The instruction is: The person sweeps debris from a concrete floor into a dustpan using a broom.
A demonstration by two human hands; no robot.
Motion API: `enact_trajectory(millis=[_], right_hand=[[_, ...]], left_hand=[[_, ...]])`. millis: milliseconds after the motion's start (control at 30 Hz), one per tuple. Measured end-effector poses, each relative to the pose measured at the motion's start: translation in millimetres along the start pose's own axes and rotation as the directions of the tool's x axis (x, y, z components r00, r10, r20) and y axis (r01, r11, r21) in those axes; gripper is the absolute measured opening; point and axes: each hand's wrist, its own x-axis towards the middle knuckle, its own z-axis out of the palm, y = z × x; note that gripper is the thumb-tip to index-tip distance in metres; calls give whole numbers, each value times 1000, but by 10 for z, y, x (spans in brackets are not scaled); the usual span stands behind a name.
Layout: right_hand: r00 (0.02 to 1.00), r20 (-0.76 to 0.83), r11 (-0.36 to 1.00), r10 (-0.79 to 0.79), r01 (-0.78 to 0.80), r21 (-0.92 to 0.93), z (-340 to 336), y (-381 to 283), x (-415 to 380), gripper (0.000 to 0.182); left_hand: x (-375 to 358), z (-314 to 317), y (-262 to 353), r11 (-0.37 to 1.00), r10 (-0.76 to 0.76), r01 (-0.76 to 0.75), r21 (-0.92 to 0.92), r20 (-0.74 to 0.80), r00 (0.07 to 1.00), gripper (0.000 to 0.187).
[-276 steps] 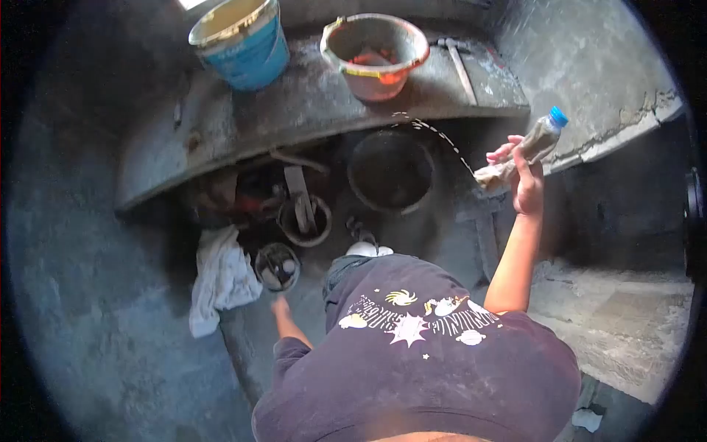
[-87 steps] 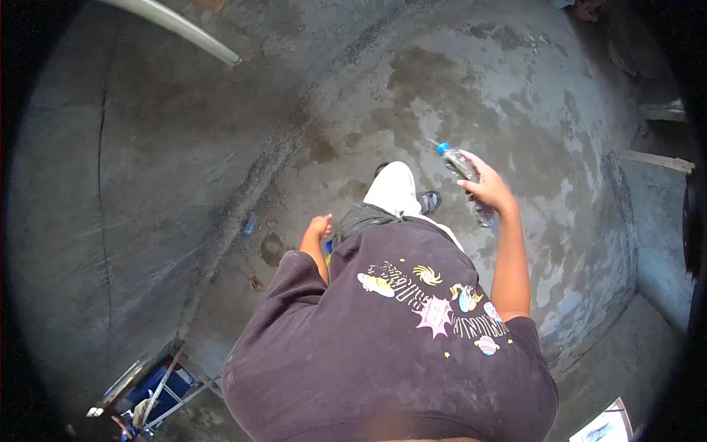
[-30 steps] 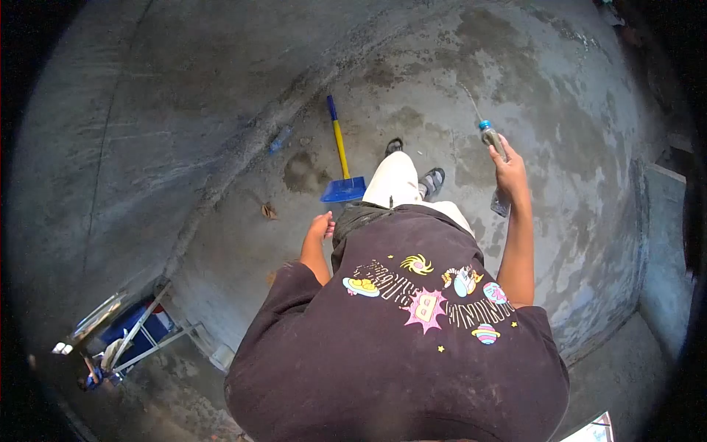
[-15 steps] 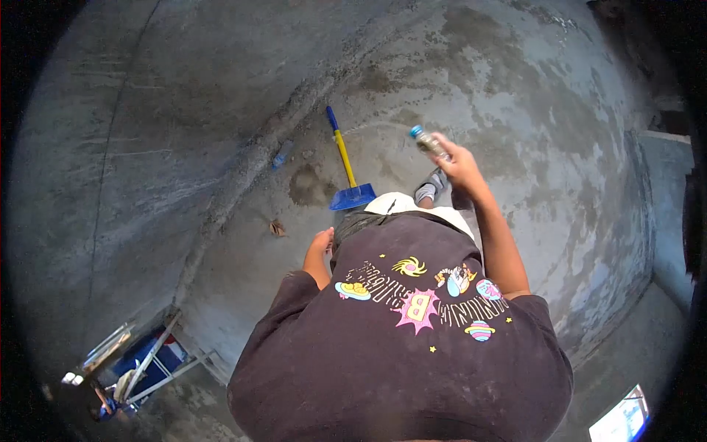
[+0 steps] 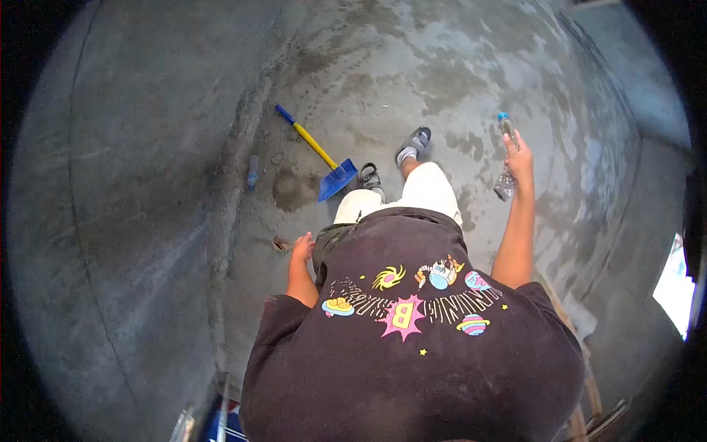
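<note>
Your right hand (image 5: 520,160) grips the clear bottle (image 5: 504,187) over damp-blotched grey floor (image 5: 471,81) | your left hand (image 5: 302,248) beside your hip, grip unclear | blue dustpan (image 5: 338,180) lies between your feet and bare wall (image 5: 147,191)

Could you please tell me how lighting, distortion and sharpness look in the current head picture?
Head view, edges: black vignetting, lines curving as through a wide-angle lens; head view, right: a blown-out white patch; head view, elsewhere: the shirt print looks crisp, the bottle in the right hand recognisable.
</note>
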Motion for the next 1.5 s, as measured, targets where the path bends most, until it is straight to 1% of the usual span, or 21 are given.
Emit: enact_trajectory(millis=[67, 133, 200, 333, 433, 500, 533, 633, 733, 800, 933, 1000, 1033, 1100, 1233, 1300, 1333, 1367, 1433, 1467, 1500], right_hand=[[999, -36, 999, 4, -5, -34, 37, 193, -328, 51], [996, 70, 989, 57, -47, -140, 115, 260, -671, 51], [994, 88, 982, -60, 75, -174, 299, 589, -914, 50], [977, 171, 979, -131, 154, -130, 361, 927, -1206, 51], [992, 86, 969, -94, 111, -220, 145, 1072, -1371, 51], [993, -11, 975, 117, -117, -188, -199, 1277, -1488, 50], [992, -31, 977, 121, -125, -174, -360, 1459, -1549, 50], [963, -253, 970, 90, -142, -198, -830, 2027, -1859, 49], [894, -382, 953, 234, -288, -91, -1198, 2458, -2413, 45], [869, -489, 986, 77, -140, -93, -1351, 2771, -2808, 41], [773, -614, 960, 158, -267, -88, -1480, 3270, -3637, 37], [757, -498, 899, 422, -420, 124, -1539, 3499, -4060, 36], [746, -501, 891, 439, -434, 133, -1520, 3704, -4215, 36], [784, -558, 944, 271, -331, -7, -1459, 4026, -4491, 35], [841, -503, 967, 196, -252, -45, -1233, 4476, -4853, 44], [873, -455, 963, 174, -247, -107, -1056, 4666, -4943, 47], [892, -430, 962, 136, -223, -158, -995, 4576, -4899, 49], [898, -423, 966, 120, -203, -159, -947, 4479, -4862, 49], [950, -101, 947, 296, -306, -94, -844, 4076, -4932, 51], [954, -89, 951, 286, -294, -94, -677, 4048, -4991, 51], [996, -50, 984, 80, -87, -154, -579, 4018, -4976, 51]], left_hand=[[198, -209, -139, 997, -69, 65, 46, 92, 993, 39], [165, -315, 12, 986, -68, 54, 159, 84, 994, 39], [170, -335, 116, 966, -53, 32, 258, 76, 996, 40], [248, -323, 323, 995, 25, -29, 99, 44, 999, 41], [186, -289, 431, 988, 106, -109, 110, 34, 994, 44], [159, -274, 412, 978, 123, -130, 164, 53, 991, 42], [177, -290, 383, 973, 135, -145, 181, 65, 989, 42], [599, -438, 34, 978, 49, -65, 198, 81, 995, 40], [972, -552, -289, 970, 14, -47, 237, 137, 991, 37], [768, -569, -386, 956, 25, -58, 287, 116, 993, 37], [247, -452, -660, 929, 62, -94, 359, 100, 993, 38], [211, -513, -942, 904, 76, -106, 413, 90, 993, 39], [235, -544, -1094, 896, 71, -103, 431, 89, 993, 39], [248, -670, -1416, 914, 58, -118, 389, 163, 985, 40], [-328, -841, -1912, 786, 153, -271, 555, 250, 956, 39], [-277, -1131, -2234, 675, 298, -545, 498, 492, 818, 39], [-142, -1289, -2336, 481, 304, -565, 670, 477, 825, 38], [-1, -1384, -2459, 488, 320, -567, 663, 469, 823, 38], [-46, -1544, -2681, 614, 306, -494, 616, 391, 868, 38], [-49, -1712, -2769, 669, 293, -456, 587, 355, 888, 38], [-69, -1765, -2833, 718, 278, -419, 556, 322, 905, 38]])
